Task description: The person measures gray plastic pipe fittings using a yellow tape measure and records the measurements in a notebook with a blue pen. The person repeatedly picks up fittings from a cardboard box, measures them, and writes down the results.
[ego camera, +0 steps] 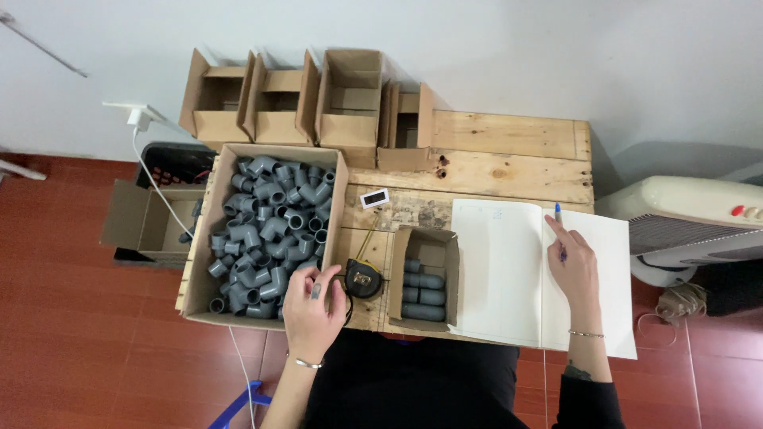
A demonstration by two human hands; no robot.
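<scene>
My left hand rests at the near right corner of a large cardboard box full of grey plastic pipe elbows; its fingers touch the elbows and lie next to a black and yellow tape measure. My right hand lies on an open white notebook and holds a blue pen, tip pointing away from me. Between the hands stands a small open cardboard box with several grey fittings lined up inside.
Several empty small cardboard boxes stand along the back of the wooden pallet table. A small white digital device lies mid-table. A carton and black crate sit on the floor at left, a white fan heater at right.
</scene>
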